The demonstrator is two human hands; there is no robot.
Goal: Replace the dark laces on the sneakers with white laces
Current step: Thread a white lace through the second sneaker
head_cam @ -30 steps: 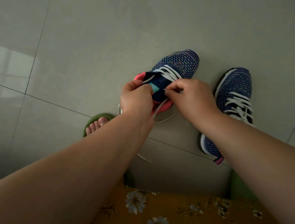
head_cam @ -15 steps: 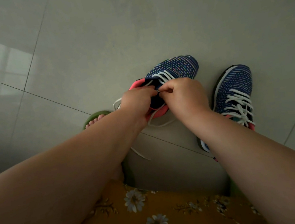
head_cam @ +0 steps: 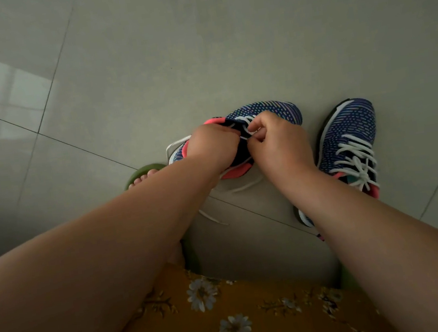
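fingers of the right hand [head_cam: 279, 143] pinch the white lace [head_cam: 247, 133] over the left sneaker [head_cam: 266, 110] on the floor, the left hand [head_cam: 212, 147] grips its collar, so threading upper eyelets seems next, needing a steady pull.

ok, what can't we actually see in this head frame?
- Held sneaker: eyelets and tongue hidden by left hand and right hand.
- White lace: the pinch itself is too small.
- Laced sneaker: heel covered by the right forearm.
- Dark laces: none in view.
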